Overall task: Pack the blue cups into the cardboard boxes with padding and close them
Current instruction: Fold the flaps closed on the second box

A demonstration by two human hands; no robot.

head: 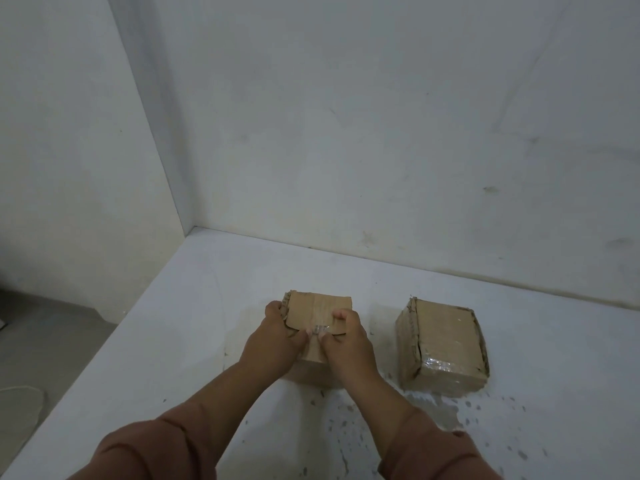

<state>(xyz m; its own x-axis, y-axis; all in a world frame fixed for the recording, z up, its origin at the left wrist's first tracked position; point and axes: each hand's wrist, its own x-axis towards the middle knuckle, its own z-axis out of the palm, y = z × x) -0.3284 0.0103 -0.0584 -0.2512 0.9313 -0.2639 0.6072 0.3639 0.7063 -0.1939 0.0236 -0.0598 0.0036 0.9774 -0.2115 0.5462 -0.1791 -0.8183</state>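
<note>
Both hands were down on the box in the lower middle of the frame when I looked. My left hand (277,336) was curled over its left edge, fingers wrapped around the corner, and my right hand (343,336) was closed on the front of the lid, the two thumbs pinching a small shiny strip of clear tape (317,328) against the flap. That left box (320,315) sat on the white worktop (194,358), lid flat but, I judged, not yet sealed. The right box (445,344) stood well apart from it toward the right of the frame, wrapped in glossy tape and looking finished. No blue cups showed; I took them to be inside.

Corrugated card, tan and matte, with frayed fluted edges at the left corners. It looked stiff across the panels but easily crushed at the seams, so I would hold it by the side walls, low, not by the lid. Light, I guessed, with something breakable within. Taped faces looked slick and plain card would grip better. Grey flecks marked the worktop nearest me.
</note>
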